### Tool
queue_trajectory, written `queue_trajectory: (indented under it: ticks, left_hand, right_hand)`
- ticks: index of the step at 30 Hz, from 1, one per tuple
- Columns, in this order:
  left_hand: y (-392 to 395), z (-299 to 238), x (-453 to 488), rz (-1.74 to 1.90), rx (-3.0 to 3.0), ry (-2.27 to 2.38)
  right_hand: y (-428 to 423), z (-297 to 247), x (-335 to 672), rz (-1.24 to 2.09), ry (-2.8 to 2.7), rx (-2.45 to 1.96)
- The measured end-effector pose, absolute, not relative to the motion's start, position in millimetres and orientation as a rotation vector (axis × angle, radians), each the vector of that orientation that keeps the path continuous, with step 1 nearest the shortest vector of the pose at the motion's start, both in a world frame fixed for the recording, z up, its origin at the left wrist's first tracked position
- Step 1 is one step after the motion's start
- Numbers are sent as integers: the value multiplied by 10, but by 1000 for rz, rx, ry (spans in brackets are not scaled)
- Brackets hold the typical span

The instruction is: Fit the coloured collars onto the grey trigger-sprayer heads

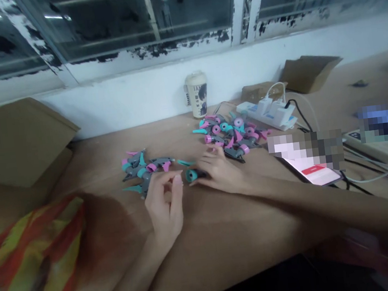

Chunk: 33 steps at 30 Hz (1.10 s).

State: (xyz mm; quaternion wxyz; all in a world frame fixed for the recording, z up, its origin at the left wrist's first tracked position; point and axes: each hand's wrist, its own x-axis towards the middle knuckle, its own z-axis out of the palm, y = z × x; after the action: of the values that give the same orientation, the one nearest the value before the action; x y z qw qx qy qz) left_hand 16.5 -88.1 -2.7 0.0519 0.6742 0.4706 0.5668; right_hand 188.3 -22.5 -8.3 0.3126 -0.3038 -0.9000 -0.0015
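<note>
My right hand (pixel 220 170) is wrapped round a spray trigger head (pixel 192 175) with a teal collar, whose open end faces left; its grey body is mostly covered by the fingers. Just to the left, my left hand (pixel 165 198) is raised with thumb and forefinger pinched. Whatever they may hold is too small to make out. Behind the left hand lies a small pile of grey spray trigger heads (pixel 159 162) with pink and teal parts. A larger pile of the same trigger heads (pixel 229 132) spreads beyond my right hand.
A paper cup (pixel 198 96) stands by the wall, near a power strip (pixel 267 113) with chargers and cables. A lit phone (pixel 318 173) lies to the right. Cardboard (pixel 15 142) and a red-yellow striped bag (pixel 48 251) occupy the left; another open carton (pixel 307 74) sits far right.
</note>
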Motion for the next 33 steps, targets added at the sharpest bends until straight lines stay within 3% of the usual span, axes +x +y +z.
queue_trajectory:
  ticks: [7,13,18,28,33]
  left_hand:
    - [-892,-34,63,1880,2205,1145]
    - [-822,-19,0,1840,2061,1333]
    - [-762,-68,16,1652,1958,1489]
    - [-717,-158,96,1418,1896,1544]
    - [-691,-158,92,1422,1837,1551]
  right_hand:
    - [275,165,891,-107,-2379,-723]
    - [330,17,514,-177,-2634,-686]
    - [328,51,944,-154,-2595,-753]
    - [847,178,2710,-185,-2311,-1736]
    - [1059,82,2864,-203,-2328,-1888]
